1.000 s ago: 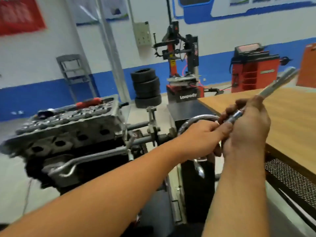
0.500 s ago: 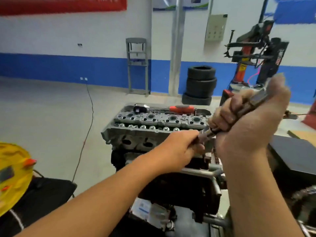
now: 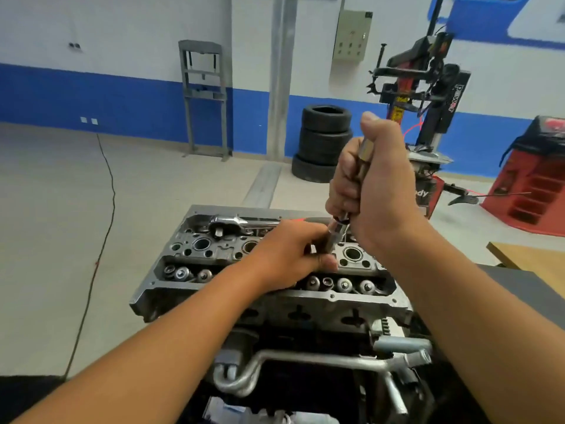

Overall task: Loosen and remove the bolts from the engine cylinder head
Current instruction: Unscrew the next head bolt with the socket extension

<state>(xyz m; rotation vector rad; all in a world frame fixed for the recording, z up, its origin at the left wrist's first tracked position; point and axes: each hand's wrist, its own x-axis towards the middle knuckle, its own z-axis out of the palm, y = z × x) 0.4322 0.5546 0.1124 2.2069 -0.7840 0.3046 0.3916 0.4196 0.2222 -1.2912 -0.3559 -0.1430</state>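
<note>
The right hand is fisted around the upright driver to bear down, while the left hand pinches its socket, apparently steering it into the head.

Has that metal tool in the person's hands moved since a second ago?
Yes. The tool, earlier held off to the side near the wooden table, is now above the cylinder head, standing nearly upright, its lower end close to the top face.

The right hand grips a metal tool upright; the left hand pinches its socket over the cylinder head.
</note>
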